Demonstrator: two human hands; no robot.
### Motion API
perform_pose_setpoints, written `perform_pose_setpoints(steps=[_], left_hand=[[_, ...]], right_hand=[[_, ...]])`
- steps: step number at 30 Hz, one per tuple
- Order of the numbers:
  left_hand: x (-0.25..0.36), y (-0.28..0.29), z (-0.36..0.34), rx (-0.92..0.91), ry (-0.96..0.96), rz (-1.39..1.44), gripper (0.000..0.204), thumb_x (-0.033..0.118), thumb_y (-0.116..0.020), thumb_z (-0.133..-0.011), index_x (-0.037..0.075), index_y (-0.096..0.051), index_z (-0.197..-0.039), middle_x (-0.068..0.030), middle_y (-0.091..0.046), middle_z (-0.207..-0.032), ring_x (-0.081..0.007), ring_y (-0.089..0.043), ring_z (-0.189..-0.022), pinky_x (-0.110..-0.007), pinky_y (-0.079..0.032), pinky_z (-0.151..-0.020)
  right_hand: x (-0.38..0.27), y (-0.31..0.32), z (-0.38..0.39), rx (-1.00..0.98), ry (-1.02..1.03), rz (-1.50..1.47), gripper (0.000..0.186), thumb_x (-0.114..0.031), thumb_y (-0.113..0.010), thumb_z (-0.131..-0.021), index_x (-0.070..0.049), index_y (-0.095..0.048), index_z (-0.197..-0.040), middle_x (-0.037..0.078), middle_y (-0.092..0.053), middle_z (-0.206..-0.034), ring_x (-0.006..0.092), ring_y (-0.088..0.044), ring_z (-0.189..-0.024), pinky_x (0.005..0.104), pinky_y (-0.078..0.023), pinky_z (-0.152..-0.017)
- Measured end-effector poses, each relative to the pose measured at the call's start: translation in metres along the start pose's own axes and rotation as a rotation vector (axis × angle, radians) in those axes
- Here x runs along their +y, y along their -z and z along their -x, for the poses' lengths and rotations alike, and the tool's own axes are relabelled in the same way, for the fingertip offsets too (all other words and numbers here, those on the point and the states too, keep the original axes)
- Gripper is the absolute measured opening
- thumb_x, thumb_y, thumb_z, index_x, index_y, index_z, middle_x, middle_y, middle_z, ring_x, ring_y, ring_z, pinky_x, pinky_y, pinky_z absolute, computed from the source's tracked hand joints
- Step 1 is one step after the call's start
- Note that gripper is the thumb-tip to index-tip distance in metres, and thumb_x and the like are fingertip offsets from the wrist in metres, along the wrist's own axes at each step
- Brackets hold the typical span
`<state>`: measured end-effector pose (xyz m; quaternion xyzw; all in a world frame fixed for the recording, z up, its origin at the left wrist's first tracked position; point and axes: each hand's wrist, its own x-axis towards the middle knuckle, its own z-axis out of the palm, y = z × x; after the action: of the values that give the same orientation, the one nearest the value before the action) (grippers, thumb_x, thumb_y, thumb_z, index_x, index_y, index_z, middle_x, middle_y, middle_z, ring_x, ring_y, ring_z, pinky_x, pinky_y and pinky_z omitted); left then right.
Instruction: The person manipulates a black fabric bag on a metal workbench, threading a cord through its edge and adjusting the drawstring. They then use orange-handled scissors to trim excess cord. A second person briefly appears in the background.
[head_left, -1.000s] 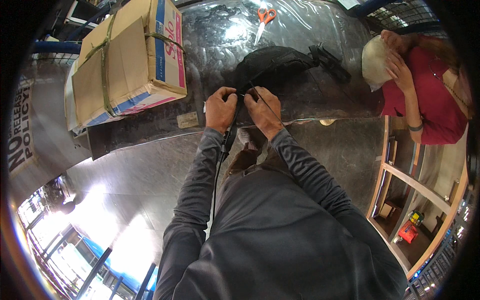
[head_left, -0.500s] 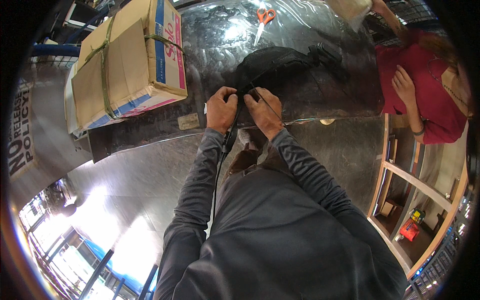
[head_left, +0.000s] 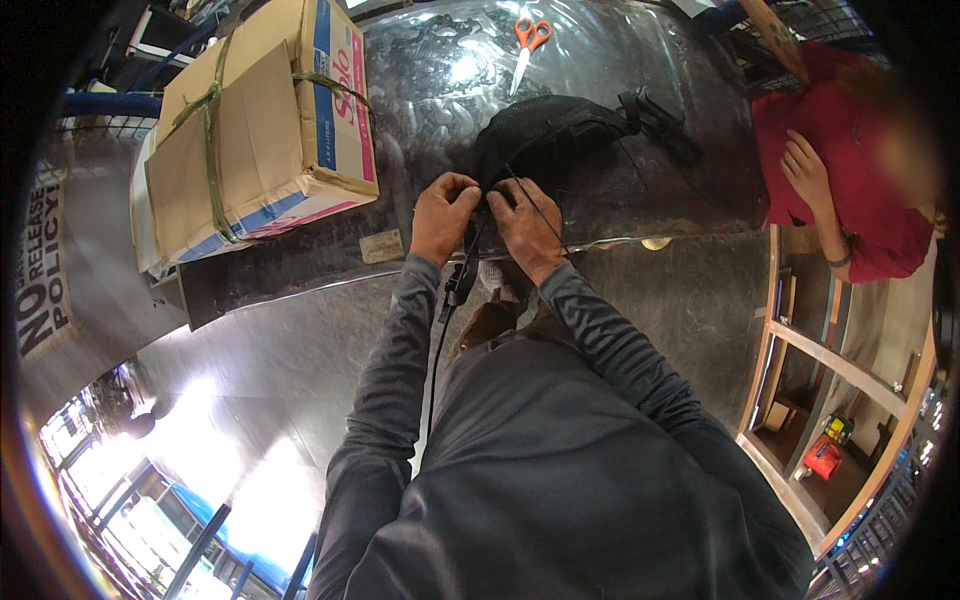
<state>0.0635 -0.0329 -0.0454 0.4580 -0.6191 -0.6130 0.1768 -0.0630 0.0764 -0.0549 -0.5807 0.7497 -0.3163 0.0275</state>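
Note:
A black fabric bag with straps [head_left: 555,130], shaped like a waist bag, lies on the dark metal-topped table [head_left: 600,40]. At its near end my left hand [head_left: 443,218] pinches the edge between thumb and fingers. Close beside it, my right hand [head_left: 525,230] pinches the same end, thumb toward the left hand. What exactly sits between the fingertips is hidden. A thin black cord [head_left: 540,212] crosses the back of my right hand. Below the left hand, a black strap with a buckle [head_left: 458,283] hangs over the table's front edge.
Orange-handled scissors [head_left: 524,52] lie beyond the bag. A cardboard box [head_left: 250,130] tied with green twine stands at the left, near a small tan label [head_left: 381,247]. At the right are a person in a red shirt [head_left: 820,130] and a wooden-framed shelf [head_left: 835,360].
My hands stay nearly in place on the bag. The hanging buckle shows more plainly now. At the far right, the pale bundle by the other person's raised hand has gone from view.

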Motion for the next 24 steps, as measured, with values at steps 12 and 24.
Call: perform_pose_setpoints(steps=[12, 24], left_hand=[[-0.005, 0.008, 0.006, 0.109, -0.066, 0.231, 0.01, 0.014, -0.056, -0.104, 0.004, -0.055, -0.106, -0.0142, -0.073, -0.111, -0.0133, -0.069, -0.079, -0.026, -0.054, -0.068], [-0.003, 0.006, 0.029, 0.101, -0.114, 0.466, 0.009, 0.01, -0.052, -0.106, 0.003, -0.052, -0.11, -0.0217, -0.067, -0.127, -0.0246, -0.072, -0.1, -0.033, -0.059, -0.08]], right_hand=[[0.039, 0.097, 0.044, -0.039, -0.488, -0.162, 0.037, -0.009, -0.068, -0.092, -0.002, -0.063, -0.128, 0.016, -0.061, -0.122, 0.0359, -0.065, -0.107, 0.044, -0.054, -0.091], [0.032, 0.085, 0.039, -0.249, -0.653, -0.679, 0.032, -0.026, -0.062, -0.101, -0.002, -0.067, -0.121, 0.013, -0.069, -0.105, 0.0295, -0.067, -0.096, 0.0413, -0.053, -0.085]])
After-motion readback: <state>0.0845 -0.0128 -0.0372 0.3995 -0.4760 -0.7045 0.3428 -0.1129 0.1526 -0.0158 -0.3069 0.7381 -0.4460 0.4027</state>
